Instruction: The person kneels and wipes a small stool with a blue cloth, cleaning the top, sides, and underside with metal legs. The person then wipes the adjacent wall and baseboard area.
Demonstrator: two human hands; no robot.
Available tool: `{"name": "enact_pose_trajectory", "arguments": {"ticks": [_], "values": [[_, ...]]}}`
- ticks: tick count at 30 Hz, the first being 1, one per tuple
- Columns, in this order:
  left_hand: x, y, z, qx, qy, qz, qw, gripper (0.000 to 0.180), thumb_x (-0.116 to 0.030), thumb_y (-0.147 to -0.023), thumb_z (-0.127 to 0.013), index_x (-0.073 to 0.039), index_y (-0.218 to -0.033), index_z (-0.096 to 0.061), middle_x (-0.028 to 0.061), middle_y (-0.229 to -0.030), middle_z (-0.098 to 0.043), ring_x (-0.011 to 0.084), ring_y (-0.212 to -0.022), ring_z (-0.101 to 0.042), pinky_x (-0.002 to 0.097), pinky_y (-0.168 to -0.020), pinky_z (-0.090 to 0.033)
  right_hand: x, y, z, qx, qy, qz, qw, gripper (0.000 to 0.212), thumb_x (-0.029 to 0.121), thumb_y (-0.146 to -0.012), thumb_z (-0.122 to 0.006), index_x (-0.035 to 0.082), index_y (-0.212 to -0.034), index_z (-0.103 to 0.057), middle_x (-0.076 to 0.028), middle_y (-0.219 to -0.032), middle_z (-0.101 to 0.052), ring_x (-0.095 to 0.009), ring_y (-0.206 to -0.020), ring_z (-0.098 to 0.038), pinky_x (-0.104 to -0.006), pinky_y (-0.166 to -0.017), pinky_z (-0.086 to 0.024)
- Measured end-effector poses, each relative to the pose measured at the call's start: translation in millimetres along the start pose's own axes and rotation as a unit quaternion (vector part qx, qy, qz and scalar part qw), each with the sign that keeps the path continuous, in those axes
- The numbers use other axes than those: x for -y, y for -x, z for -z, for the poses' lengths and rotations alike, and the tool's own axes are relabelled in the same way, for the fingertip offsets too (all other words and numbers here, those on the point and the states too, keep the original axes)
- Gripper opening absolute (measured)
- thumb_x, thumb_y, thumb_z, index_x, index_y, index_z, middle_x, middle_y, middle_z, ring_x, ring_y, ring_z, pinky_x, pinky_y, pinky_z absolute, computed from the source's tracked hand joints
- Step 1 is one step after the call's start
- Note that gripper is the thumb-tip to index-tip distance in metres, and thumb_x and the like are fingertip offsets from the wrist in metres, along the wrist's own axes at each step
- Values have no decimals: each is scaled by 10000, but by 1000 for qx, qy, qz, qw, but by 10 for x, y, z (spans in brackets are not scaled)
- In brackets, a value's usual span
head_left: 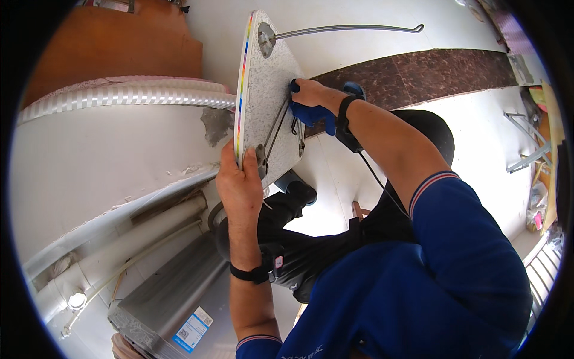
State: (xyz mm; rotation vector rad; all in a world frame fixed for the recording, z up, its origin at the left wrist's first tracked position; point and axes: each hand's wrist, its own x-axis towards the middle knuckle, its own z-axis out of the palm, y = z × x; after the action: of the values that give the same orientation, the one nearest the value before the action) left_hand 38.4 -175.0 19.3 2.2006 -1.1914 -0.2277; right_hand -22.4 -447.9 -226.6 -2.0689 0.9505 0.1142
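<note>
A small tabletop [276,78] with a speckled grey underside and a rainbow-striped rim stands on its edge in front of me. One thin metal leg [353,28] sticks out to the right from a rusty bracket near its top. More metal legs [274,133] lie against the underside lower down. My left hand [240,182] grips the near rim, thumb on the underside beside a lower bracket. My right hand [314,96] is closed on a blue cloth [315,118] at the underside, by the folded legs. Part of the cloth is hidden behind my hand and wrist.
At the left is a white ledge [107,143] with a ribbed white edge. Below it are pipes [125,239] and a grey metal appliance [173,293] with a blue-and-white label. A dark marbled strip [412,78] crosses the floor. A folding metal frame [529,143] stands at the right.
</note>
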Motion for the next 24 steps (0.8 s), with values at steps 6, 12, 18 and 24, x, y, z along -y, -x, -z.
{"name": "enact_pose_trajectory", "arguments": {"ticks": [6, 12, 18, 24], "values": [[-12, 18, -17, 1, 8, 14, 1000, 327, -203, -1041, -623, -43, -1326, -608, 257, -1024, -732, 442, -926, -727, 471, -791, -567, -219, 120, 106, -17, 1, 5, 1000, 687, 398, -938, -649, -26, -1459, -507, -304, -1381, -617, -461, -1263, -606, -494, -1072, -489], [20, 62, -2, 22, -29, 27, 999, 325, -220, -1040, -628, -54, -1319, -610, 247, -970, -732, 448, -871, -722, 488, -747, -558, -544, 501, 105, -49, 25, -19, 998, 653, 376, -943, -628, -39, -1436, -523, -310, -1370, -621, -463, -1267, -603, -494, -1060, -495], [184, -84, 86, 6, -13, -1, 1000, 287, -230, -1039, -630, -51, -1263, -624, 252, -914, -721, 457, -827, -707, 496, -722, -549, -639, 1422, 366, -68, 44, -34, 996, 564, 330, -913, -622, -46, -1332, -580, -318, -1248, -669, -476, -1168, -644, -516, -1006, -516], [308, -142, 163, 12, -41, -19, 999, 306, -260, -1064, -612, -23, -1258, -628, 200, -912, -699, 315, -810, -663, 429, -777, -528, -277, 2622, 983, 64, 153, 14, 986, 465, 310, -891, -631, -53, -1178, -672, -285, -1116, -718, -471, -1084, -680, -513, -938, -549]]}}
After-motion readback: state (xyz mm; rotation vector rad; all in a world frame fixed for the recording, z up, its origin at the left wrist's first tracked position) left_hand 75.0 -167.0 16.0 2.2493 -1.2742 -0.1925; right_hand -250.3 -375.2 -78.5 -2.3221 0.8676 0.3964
